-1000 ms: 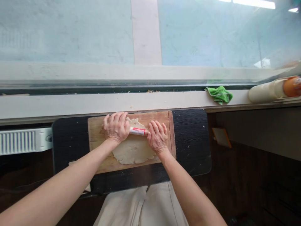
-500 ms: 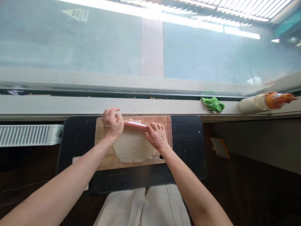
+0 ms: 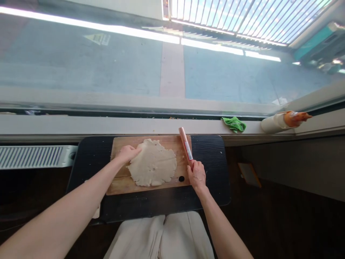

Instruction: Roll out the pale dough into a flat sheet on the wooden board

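A flattened sheet of pale dough (image 3: 153, 165) with a ragged edge lies on a wooden board (image 3: 118, 187). My left hand (image 3: 129, 153) is at the sheet's upper left edge, its fingers closed together on the dough there. In my right hand (image 3: 197, 174), wrapped round its near end, is a pinkish rolling pin (image 3: 184, 140) with a white label. The pin points away from me along the board's right side, off the dough, and its far end reaches over the window sill.
The board rests on a black table (image 3: 208, 169) against a white sill (image 3: 81, 125). A green cloth (image 3: 234, 124) and a pale bottle with an orange top (image 3: 277, 122) are on the sill. A white radiator (image 3: 37, 157) stands to the left.
The rolling pin was held crosswise over the dough's far edge with both hands near it. It has swung to the right in my right hand. My left hand has come down onto the dough.
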Available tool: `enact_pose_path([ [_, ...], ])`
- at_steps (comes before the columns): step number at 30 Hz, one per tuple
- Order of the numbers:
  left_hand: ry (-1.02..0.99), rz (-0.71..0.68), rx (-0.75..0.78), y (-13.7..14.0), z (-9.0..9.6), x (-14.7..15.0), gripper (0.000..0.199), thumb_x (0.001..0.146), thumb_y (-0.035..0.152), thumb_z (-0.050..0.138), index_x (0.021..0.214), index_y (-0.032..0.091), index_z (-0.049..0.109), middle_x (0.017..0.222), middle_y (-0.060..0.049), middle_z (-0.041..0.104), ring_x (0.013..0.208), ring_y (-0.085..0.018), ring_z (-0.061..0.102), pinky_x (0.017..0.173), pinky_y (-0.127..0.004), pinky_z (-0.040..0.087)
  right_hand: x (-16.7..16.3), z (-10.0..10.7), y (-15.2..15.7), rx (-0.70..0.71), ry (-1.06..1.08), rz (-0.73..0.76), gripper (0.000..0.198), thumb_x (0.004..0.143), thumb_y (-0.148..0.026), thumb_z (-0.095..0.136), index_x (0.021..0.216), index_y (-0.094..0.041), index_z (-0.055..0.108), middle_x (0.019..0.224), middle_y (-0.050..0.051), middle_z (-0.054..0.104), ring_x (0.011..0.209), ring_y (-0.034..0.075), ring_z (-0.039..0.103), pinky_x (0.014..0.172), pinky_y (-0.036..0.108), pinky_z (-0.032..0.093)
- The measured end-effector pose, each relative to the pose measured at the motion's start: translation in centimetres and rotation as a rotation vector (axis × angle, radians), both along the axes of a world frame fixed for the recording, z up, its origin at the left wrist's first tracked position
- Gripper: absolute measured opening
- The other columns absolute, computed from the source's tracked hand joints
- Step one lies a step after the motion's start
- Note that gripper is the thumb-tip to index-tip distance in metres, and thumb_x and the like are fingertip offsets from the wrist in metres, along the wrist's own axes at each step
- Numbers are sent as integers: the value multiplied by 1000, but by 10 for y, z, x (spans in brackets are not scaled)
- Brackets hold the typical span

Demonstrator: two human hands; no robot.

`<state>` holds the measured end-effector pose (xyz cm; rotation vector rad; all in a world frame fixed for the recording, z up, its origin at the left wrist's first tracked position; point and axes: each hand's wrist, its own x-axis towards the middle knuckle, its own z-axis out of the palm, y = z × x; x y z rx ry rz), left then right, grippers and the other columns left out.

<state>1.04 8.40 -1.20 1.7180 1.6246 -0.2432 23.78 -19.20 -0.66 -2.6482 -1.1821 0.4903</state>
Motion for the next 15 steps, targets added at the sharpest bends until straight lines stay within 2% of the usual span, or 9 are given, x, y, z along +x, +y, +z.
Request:
enact_pose_path([
  [3, 17, -47, 6, -11, 5, 3, 41, 57, 59, 63, 68, 19, 60, 75, -7, 67, 76, -27, 64, 61, -30, 43, -4, 4, 2, -39, 26, 14, 16, 85, -30, 56, 97, -20, 57, 96, 6, 57, 92, 21, 54, 79, 31, 44],
  [6, -72, 28, -19, -27, 5, 5, 48, 56, 56, 65, 84, 17, 61, 84, -8, 68, 74, -24, 64, 59, -28, 44, -6, 9, 7, -94, 84, 18, 16, 83, -32, 58, 95, -22, 58, 95, 6, 58, 91, 21, 56, 74, 30, 44],
  [11, -38, -53, 4, -37, 4, 2, 29, 59, 45, 62, 70, 18, 62, 70, -5, 65, 76, -27, 63, 61, -29, 43, -6, 14, 15, -84, 51, -17, 39, 83, -30, 58, 119, -22, 50, 103, 7, 57, 93, 21, 58, 74, 31, 45],
  [13, -43, -42, -3, -39, 8, -2, 30, 63, 47, 58, 68, 18, 63, 66, -4, 64, 74, -26, 63, 59, -28, 42, -5, 14, 19, -79, 49, -18, 43, 82, -29, 58, 123, -23, 47, 105, 8, 56, 93, 21, 58, 73, 31, 45],
  [15, -101, -8, -46, -43, 12, -8, 36, 66, 51, 57, 75, 18, 67, 69, -3, 66, 73, -24, 64, 57, -27, 42, -4, 13, 22, -75, 54, -1, 42, 82, -27, 58, 122, -23, 48, 104, 8, 56, 93, 21, 58, 73, 30, 45],
])
